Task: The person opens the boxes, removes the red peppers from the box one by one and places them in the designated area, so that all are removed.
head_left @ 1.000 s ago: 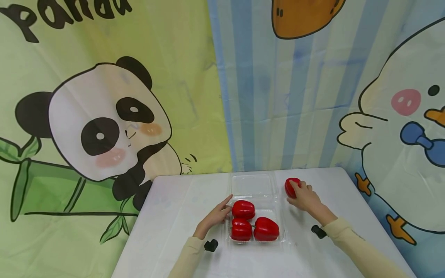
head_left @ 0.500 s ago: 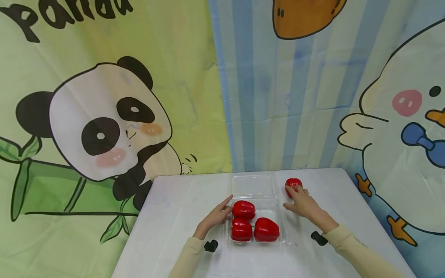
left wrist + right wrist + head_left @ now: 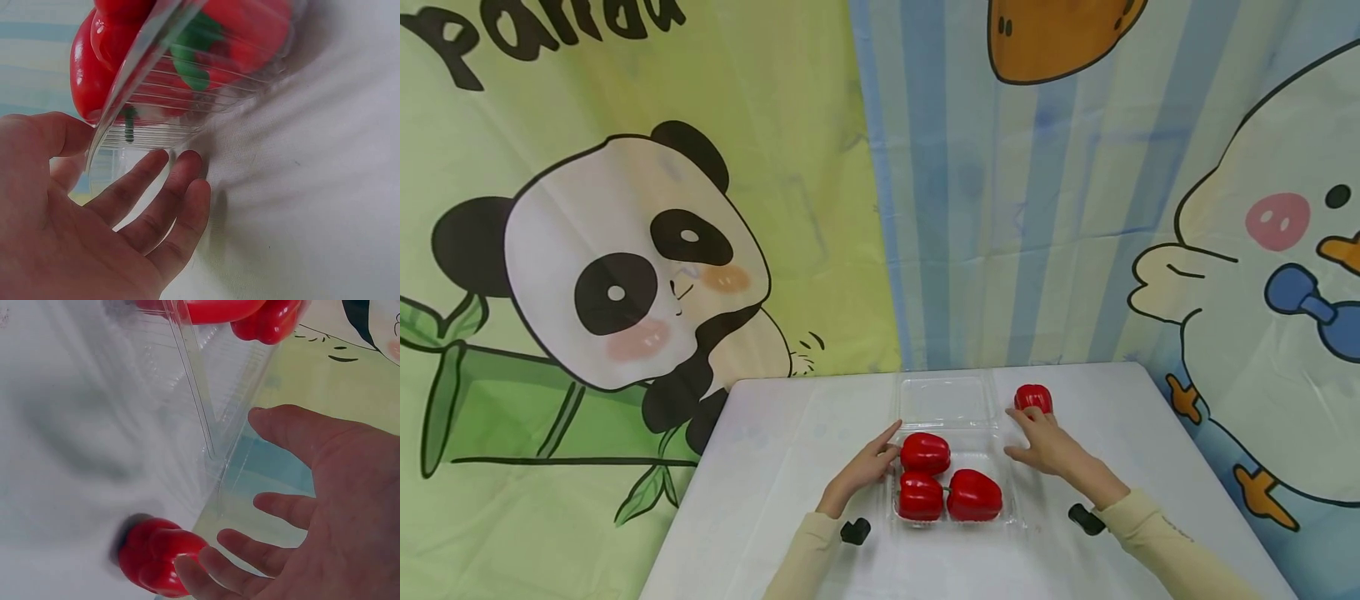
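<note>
In the head view, my left hand is at the left side of a clear plastic clamshell box. Its thumb lies at the rim in the left wrist view, the other fingers extended beside the ribbed wall. Three red bell peppers sit in the box: one at back left, one at front left, one at front right. Another red bell pepper stands on the table right of the lid. Just in front of it my right hand is spread, gripping nothing; whether a fingertip touches the pepper I cannot tell.
The box's lid lies folded back toward the far edge of the white table. A cartoon-printed curtain hangs right behind the table. Dark wrist devices show near the left wrist and the right wrist.
My right hand has let go of the lone pepper and drawn back toward me and slightly left, its fingers spreading. The pepper stays on the table. My left hand has not moved.
</note>
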{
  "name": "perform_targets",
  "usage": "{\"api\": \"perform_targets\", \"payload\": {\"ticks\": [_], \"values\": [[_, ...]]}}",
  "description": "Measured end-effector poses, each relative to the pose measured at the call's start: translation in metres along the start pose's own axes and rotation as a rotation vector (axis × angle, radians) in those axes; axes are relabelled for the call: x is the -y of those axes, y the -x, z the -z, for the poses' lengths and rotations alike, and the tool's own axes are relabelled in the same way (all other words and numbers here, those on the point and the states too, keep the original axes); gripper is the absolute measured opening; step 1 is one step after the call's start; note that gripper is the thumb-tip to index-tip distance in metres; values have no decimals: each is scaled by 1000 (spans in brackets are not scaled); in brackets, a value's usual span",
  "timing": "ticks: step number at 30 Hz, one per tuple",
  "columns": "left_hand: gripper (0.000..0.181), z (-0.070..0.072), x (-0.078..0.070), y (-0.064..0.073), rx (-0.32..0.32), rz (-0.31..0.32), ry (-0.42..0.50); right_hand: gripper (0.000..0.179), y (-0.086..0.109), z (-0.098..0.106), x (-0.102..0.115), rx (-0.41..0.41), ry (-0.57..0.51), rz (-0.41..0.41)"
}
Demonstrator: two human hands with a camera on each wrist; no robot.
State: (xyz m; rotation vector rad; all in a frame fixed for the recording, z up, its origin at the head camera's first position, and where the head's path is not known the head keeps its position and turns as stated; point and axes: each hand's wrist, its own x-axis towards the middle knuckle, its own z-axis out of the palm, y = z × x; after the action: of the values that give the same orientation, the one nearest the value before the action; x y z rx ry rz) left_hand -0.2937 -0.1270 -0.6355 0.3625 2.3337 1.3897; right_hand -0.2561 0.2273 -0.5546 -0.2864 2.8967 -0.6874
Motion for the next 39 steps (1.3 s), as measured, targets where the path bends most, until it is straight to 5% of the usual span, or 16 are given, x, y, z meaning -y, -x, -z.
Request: {"api": "perform_targets", "payload": {"ticks": [11, 26, 39], "values": [[57, 0, 0, 0, 4, 9, 19, 75, 6, -10, 4, 36, -30, 84], [58, 2, 0, -1, 16, -4, 16, 73, 8, -18, 18, 69, -26, 91], [58, 2, -1, 1, 11, -10, 14, 75, 18, -23, 38, 198, -113, 97]]}}
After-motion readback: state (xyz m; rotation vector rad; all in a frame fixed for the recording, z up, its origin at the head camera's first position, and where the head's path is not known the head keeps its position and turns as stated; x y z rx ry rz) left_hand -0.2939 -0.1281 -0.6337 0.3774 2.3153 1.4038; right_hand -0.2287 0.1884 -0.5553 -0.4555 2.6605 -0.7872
